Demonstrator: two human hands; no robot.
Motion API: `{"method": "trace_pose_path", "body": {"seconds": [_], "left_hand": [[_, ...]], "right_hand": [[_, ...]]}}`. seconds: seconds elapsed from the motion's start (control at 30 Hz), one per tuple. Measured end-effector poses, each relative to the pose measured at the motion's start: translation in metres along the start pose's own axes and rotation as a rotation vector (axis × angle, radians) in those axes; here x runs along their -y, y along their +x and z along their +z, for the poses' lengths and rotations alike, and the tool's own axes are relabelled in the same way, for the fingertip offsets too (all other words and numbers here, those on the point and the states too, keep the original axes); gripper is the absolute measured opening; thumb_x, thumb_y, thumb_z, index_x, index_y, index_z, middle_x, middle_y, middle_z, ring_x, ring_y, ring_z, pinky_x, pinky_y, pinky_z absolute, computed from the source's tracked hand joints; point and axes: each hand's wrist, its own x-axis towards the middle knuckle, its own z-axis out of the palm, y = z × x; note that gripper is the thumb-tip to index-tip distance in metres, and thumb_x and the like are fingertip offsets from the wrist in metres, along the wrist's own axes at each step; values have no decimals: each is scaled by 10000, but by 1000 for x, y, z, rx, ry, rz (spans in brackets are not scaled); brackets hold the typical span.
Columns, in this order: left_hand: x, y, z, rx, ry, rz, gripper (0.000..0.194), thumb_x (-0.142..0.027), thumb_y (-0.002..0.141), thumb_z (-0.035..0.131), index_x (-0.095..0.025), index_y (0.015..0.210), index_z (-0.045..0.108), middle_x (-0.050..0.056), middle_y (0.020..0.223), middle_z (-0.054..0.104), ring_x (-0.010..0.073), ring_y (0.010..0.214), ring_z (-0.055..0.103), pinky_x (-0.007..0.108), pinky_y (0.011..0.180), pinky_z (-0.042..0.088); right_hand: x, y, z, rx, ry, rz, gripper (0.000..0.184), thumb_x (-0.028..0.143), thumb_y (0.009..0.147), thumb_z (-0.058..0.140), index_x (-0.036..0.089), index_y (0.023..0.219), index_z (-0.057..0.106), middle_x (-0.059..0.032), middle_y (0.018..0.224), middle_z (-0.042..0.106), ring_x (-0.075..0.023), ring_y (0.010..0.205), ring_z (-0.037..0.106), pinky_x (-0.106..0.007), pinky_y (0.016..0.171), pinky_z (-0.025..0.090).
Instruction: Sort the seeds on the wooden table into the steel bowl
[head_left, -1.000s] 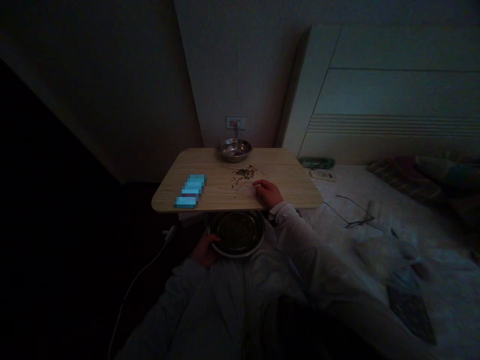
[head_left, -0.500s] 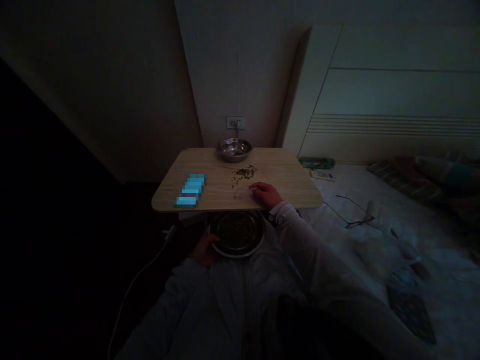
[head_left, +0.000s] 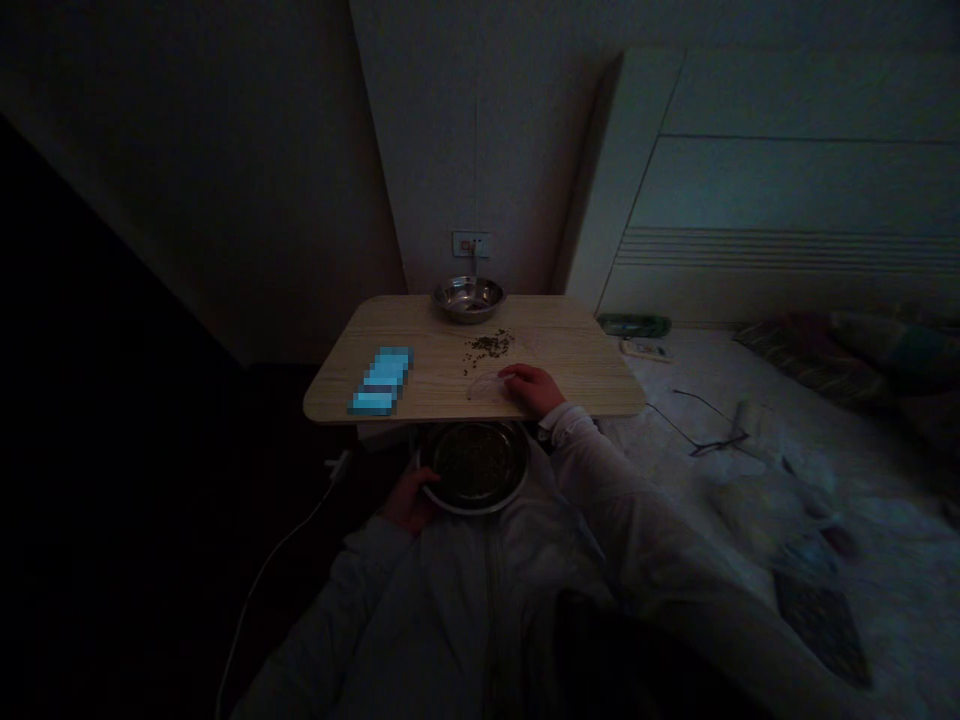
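Note:
The room is very dark. My left hand point(head_left: 409, 498) grips the rim of a metal plate point(head_left: 474, 467) full of small dark bits, held just below the front edge of a wooden table point(head_left: 585, 365). My right hand point(head_left: 534, 388) rests on the table near its front edge, fingers curled, fingertips against a thin pale film-like piece point(head_left: 486, 385). Whether it grips that piece I cannot make out. A small heap of dark bits point(head_left: 489, 345) lies just beyond the hand. A metal bowl point(head_left: 467, 298) stands at the table's far edge.
A bright blue rectangle point(head_left: 382, 380) lies on the table's left part. A wall socket point(head_left: 471, 244) is behind the bowl. A bed point(head_left: 750, 470) with cables, a remote and bedding is to the right. A white cable point(head_left: 277, 560) hangs at the lower left.
My right hand has shifted slightly toward me along the table, and the pale piece beside its fingers has changed shape. The left hand and plate have stayed put.

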Motion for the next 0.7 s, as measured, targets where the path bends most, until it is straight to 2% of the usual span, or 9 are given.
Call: {"method": "trace_pose_path", "body": {"seconds": [0.3, 0.47, 0.7], "left_hand": [[0, 3, -3, 8, 12, 2, 490, 44, 626, 471, -91, 1055, 667, 98, 879, 770, 265, 894, 719, 367, 786, 580], [0, 3, -4, 28, 12, -37, 498, 38, 633, 469, -97, 1069, 667, 98, 892, 772, 266, 899, 718, 365, 785, 583], [0, 2, -2, 25, 11, -36, 529, 32, 633, 463, -98, 1113, 645, 101, 919, 769, 272, 894, 720, 388, 772, 591]], "right_hand": [[-2, 0, 1, -9, -20, -7, 276, 230, 686, 536, 174, 898, 704, 34, 585, 584, -120, 594, 499, -246, 628, 395], [2, -3, 0, 51, 19, 11, 266, 239, 668, 532, 167, 860, 700, 45, 536, 543, -118, 554, 475, -250, 611, 383], [3, -3, -1, 50, 37, -17, 243, 239, 652, 532, 174, 825, 691, 51, 537, 543, -116, 568, 478, -243, 601, 374]]}}
